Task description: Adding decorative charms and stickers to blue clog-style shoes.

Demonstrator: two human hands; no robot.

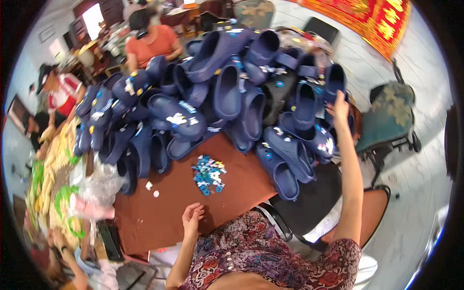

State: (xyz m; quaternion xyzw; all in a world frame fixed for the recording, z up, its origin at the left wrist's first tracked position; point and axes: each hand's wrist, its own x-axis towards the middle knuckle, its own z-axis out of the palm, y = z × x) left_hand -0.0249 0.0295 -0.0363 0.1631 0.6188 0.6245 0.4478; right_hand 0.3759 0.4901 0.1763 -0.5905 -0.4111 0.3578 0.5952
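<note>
1. Head view: left hand [192, 216] loosely curled, nothing visible in it, over near edge of brown tabletop [159, 217].
2. Right hand [340, 108] stretched out to a clog [335, 81] at heap's right end; can't tell if gripping.
3. Other clogs [227, 94] heaped across tabletop's far side.
4. Charms [209, 175] piled between heap and left hand.

Beyond the far right corner of the brown desk [241, 169], a red banner [355, 18] carries large gold characters [388, 30], with smaller gold marks beside them. Among the footwear heaped on the desk's far side, one navy clog [162, 107] has pale lettering [188, 107] along its strap, small and blurred.
</note>
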